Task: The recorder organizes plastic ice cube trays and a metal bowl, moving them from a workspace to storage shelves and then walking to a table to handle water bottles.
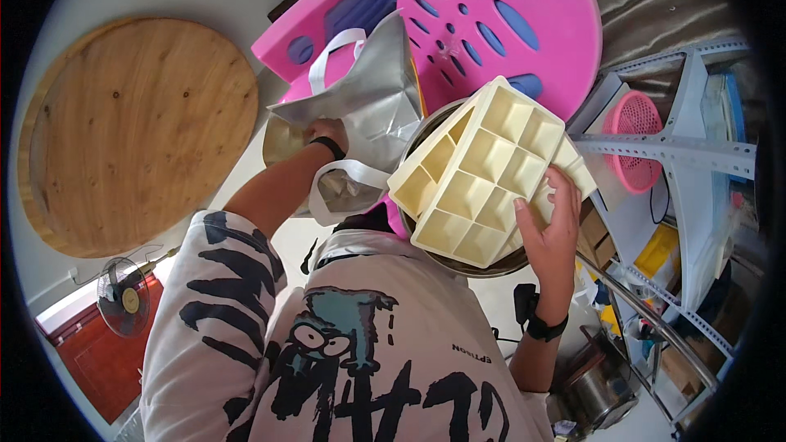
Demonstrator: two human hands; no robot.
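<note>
My left hand [329,133] reaches into the mouth of a silver insulated bag [372,110] with white handles. Its fingertips are hidden there, so what they hold, if anything, cannot be seen. Several cream divided trays [489,155] lie crosswise in a stack over a round metal basin [471,268]. The top one shows open square compartments with nothing in them. At the stack's right edge, my right hand [550,221] grips the trays, thumb and fingers bent over the rim.
A pink plastic chair [565,24] stands ahead, behind the bag. On the left is a round wooden tabletop [139,131], with a fan [123,296] below it. A metal shelf [696,106] with a pink basket [634,127] stands right; a steel pot [598,385] sits lower right.
</note>
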